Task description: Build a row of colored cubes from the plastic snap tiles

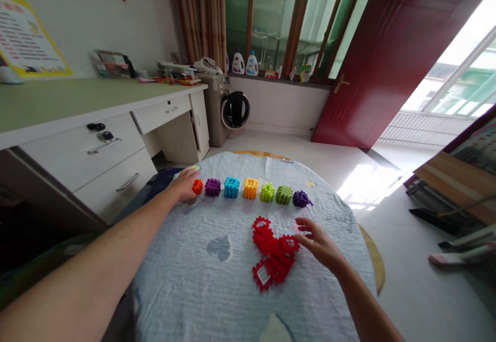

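Note:
At the left end of a row of plastic block shapes, my left hand (184,185) rests with its fingers stretched out beside an orange block (197,186), seemingly touching it. Rightward along the row stand a purple cube (213,187), a blue cube (231,187), a yellow cube (250,188), a lime-green block (267,192), an olive-green cube (284,195) and a dark purple block (301,198) with a point sticking out. Nearer to me lies a loose pile of flat red interlocking pieces (276,259). My right hand (314,237) hovers at its right edge, fingers apart and holding nothing.
A pale blue patterned cloth (186,290) covers the round table, whose wooden rim (374,264) shows at the right. White drawers (96,151) stand at the left, with a washing machine (217,104) behind. A dark red door (383,58) stands open at the right.

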A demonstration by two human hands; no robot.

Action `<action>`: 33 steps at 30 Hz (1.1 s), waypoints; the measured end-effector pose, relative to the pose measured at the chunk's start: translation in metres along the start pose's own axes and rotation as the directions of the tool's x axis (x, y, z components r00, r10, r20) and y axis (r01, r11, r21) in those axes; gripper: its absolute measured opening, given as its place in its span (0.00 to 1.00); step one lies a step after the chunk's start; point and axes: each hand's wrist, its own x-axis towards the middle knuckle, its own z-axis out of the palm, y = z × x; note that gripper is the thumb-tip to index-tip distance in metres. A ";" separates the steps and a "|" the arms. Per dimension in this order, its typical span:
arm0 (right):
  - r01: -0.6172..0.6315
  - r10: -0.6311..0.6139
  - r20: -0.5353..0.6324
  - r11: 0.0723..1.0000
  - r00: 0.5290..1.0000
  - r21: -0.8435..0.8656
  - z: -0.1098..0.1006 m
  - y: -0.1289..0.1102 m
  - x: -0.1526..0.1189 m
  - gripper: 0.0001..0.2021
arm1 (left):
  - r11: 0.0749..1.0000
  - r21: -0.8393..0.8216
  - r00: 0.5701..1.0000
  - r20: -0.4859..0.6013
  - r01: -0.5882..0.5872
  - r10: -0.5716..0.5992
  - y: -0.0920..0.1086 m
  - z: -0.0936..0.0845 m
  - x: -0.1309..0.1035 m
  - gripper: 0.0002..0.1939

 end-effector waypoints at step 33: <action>-0.184 0.104 -0.324 0.956 0.940 -0.227 -0.014 0.010 0.095 0.21 | 0.832 -0.482 0.962 -0.124 -0.274 0.244 0.172 0.013 -0.111 0.27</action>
